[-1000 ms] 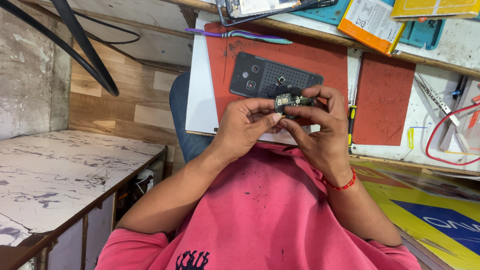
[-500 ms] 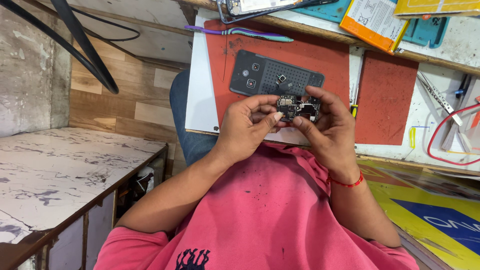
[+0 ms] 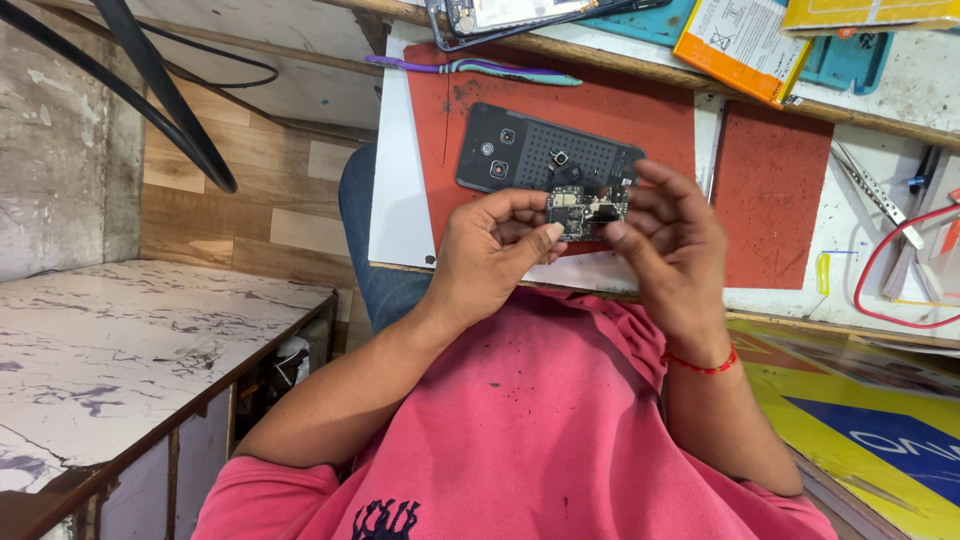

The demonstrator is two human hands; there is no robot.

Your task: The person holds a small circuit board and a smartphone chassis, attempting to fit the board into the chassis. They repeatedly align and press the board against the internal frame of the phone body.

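Both my hands hold a small dark phone circuit board [image 3: 585,210] in the air above the desk's front edge. My left hand [image 3: 490,250] pinches its left end between thumb and fingers. My right hand [image 3: 672,240], with a red thread at the wrist, grips the right end, its upper fingers spread behind the board. Just beyond the board a dark phone back shell [image 3: 520,155] with camera holes lies flat on a red mat [image 3: 620,100].
A purple tool [image 3: 480,68] lies at the mat's far edge. Another phone [image 3: 500,15] and an orange packet [image 3: 740,40] sit further back. A second red mat [image 3: 770,190], metal tweezers [image 3: 870,195] and a red wire [image 3: 880,280] are right. A marble-topped counter [image 3: 120,340] stands left.
The board has stayed between both hands and shifted only slightly. My right hand's fingers have spread out more behind it.
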